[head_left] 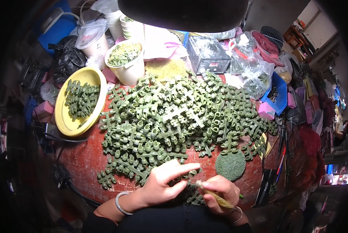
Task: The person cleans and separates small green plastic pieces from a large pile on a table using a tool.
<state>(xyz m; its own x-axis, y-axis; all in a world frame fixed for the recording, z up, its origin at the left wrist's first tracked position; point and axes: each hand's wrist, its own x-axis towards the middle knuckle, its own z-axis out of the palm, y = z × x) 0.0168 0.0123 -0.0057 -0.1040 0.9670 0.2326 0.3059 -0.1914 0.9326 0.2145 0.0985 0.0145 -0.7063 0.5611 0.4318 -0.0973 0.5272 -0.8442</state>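
My left hand (162, 186) is closed on a small green branched piece (185, 176), its index finger stretched along the top and the thumb beneath. In my right hand (222, 190) is a slim tool with a yellowish handle (220, 200), its tip pointing toward the green piece; I cannot make out what kind of tool it is. More green pieces (194, 195) lie just below, between my hands and my body. Beyond them rises a large heap of similar green branched pieces (158, 124), with rows of small hollow knobs. A round green textured pad (230, 166) lies beside my right hand.
On the red worn tabletop (83, 161), a yellow basin (102, 83) holds more green pieces at left. A white bucket (124, 72) of green bits stands behind the heap. A dark box (209, 58), plastic bags (251, 77) and a blue tray (281, 93) sit at the back right.
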